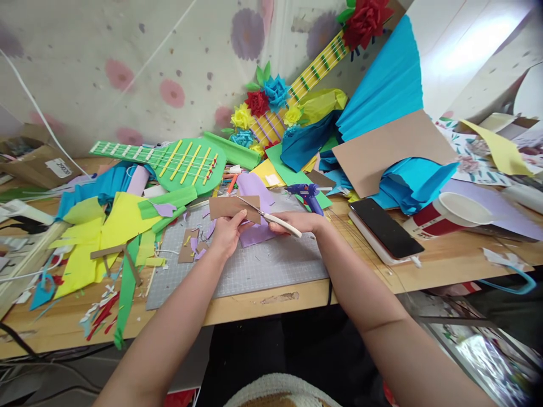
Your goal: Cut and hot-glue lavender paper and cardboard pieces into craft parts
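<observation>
Above the grey mat point(288, 271), the left hand point(229, 233) pinches the brown cardboard point(224, 206) by its near edge, a suitable grip, because it seems light and rather stiff; the right hand point(297, 219) holds the scissors point(283, 224).

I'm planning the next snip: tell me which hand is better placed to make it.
Probably the right hand: it holds the scissors, angled across the cardboard piece, while the left hand grips that piece.

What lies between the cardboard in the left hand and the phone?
In the head view: the scissors, with purple paper beneath, the right hand holding them, then a strip of table before the phone.
</observation>
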`<state>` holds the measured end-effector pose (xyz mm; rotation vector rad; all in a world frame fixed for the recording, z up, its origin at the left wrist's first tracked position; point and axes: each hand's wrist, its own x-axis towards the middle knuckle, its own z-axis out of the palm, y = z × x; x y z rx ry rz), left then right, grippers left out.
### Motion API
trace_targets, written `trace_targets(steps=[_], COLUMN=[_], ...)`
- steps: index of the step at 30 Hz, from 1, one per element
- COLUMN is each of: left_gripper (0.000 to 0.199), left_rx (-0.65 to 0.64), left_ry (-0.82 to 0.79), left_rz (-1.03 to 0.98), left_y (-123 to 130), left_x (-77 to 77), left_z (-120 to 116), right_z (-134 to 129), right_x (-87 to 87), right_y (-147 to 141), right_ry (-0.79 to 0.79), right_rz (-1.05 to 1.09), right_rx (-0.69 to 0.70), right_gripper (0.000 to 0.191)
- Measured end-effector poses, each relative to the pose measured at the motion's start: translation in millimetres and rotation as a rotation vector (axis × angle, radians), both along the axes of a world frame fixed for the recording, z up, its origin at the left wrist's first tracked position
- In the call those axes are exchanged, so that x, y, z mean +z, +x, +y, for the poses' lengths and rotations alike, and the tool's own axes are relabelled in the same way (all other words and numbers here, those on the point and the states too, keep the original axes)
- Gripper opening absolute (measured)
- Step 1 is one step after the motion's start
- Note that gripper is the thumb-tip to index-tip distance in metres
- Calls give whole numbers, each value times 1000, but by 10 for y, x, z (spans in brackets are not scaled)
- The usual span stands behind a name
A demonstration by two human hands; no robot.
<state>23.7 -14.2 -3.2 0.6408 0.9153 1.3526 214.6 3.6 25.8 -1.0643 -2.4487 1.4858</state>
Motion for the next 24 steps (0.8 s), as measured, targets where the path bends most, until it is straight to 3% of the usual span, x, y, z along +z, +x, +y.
trace_targets(steps=[11, 24], left_gripper=[18, 17], left_rx=[11, 4], left_ry=[-56, -69], left_rz=[-2, -6], left_y=[-12, -30], left_x=[-6, -16], left_z=[27, 46], right_z=[-28, -12], right_x=[-11, -15], right_y=[-51, -57], right_ry=[-221, -232], right_rz=[90, 121], right_rx=[-157, -153], right_gripper=[55, 51])
